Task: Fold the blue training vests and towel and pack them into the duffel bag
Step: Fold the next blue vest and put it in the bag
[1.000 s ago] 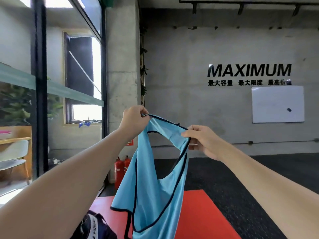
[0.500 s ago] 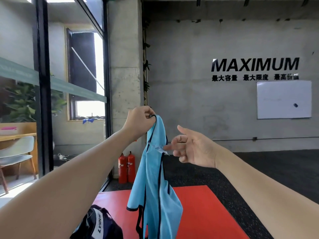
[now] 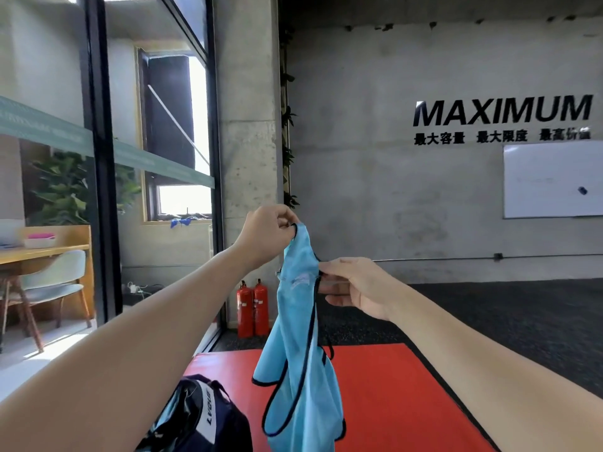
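Observation:
A light blue training vest (image 3: 298,347) with dark trim hangs in the air in front of me, bunched into a narrow drape. My left hand (image 3: 269,231) pinches its top strap from above. My right hand (image 3: 355,285) is at the vest's right edge a little lower, thumb and fingers closing on the dark trim. A dark duffel bag (image 3: 202,415) with white lettering sits open at the bottom left, with blue fabric showing inside. No towel is in view.
A red mat (image 3: 391,386) covers the floor under the vest and bag. Two red fire extinguishers (image 3: 253,308) stand by the concrete pillar. A glass wall, a desk and a chair (image 3: 52,282) are at the left. Dark gym flooring spreads to the right.
The vest was spread between both hands, then my right hand let go and it hung from the left alone. Now my right hand has returned to the vest's right edge.

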The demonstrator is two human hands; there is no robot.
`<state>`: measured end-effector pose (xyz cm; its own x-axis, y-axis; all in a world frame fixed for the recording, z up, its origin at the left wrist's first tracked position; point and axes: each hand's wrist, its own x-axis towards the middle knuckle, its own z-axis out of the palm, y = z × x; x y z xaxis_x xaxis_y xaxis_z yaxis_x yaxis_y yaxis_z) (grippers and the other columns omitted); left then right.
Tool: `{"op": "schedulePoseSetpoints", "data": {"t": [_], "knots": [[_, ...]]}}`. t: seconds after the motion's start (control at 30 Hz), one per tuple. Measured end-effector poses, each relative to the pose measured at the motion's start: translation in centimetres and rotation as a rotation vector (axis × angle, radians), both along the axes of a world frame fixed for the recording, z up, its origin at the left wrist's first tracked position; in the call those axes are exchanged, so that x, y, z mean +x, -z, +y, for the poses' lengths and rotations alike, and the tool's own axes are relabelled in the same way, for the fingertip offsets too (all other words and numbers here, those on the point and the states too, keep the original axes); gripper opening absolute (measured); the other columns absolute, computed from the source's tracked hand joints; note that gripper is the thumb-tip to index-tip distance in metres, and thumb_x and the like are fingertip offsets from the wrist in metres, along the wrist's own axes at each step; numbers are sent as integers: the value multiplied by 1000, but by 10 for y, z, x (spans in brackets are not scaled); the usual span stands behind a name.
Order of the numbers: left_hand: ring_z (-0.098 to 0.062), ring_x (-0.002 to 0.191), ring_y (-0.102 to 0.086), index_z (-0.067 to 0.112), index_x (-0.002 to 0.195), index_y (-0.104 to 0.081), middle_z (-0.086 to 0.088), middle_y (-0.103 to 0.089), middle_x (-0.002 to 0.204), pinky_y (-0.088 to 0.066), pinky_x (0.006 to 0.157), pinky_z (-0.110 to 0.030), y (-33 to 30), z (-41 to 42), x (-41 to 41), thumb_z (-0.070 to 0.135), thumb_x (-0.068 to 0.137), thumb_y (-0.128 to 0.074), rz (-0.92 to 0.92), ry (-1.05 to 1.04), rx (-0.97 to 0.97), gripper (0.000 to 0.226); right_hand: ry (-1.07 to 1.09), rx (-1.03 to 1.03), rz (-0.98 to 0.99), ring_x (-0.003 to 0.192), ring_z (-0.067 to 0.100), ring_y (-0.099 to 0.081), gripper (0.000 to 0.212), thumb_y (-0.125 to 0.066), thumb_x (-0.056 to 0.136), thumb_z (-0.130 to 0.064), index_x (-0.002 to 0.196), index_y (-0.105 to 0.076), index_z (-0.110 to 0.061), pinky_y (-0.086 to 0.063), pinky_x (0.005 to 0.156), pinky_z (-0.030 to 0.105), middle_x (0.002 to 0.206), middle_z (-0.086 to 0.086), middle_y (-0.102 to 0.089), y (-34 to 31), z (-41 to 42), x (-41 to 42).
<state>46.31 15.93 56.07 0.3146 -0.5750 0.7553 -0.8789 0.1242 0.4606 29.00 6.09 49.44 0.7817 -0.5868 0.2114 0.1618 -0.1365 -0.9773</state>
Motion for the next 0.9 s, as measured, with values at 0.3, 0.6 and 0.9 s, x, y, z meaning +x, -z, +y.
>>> {"op": "schedulePoseSetpoints", "data": {"t": [0.3, 0.6, 0.9], "knots": [[-9, 88, -61, 16, 111, -74, 3, -71, 106, -43, 71, -12, 33, 7, -11, 2, 90, -53, 98, -183, 71, 33, 185, 137, -220, 77, 28, -75, 7, -60, 97, -4, 100, -62, 3, -64, 63, 36, 85, 17, -74, -22, 12, 12], [1, 77, -64, 25, 98, -73, 12, -71, 83, -43, 65, -9, 67, 20, -48, 31, 87, -72, 176, 18, -27, 12, 393, -54, -119, 68, 14, -66, 20, -77, 80, -17, 94, -77, -3, -31, 54, 26, 80, 7, -71, -29, 26, 21], [-10, 72, -64, 19, 85, -67, 4, -69, 79, -44, 59, -18, 56, 15, -48, 24, 91, -69, 252, 5, 47, 8, 374, -82, -141, 92, 19, -62, 22, -85, 77, -26, 92, -80, -10, -46, 77, 33, 101, 11, -76, -24, 31, 18]]}}
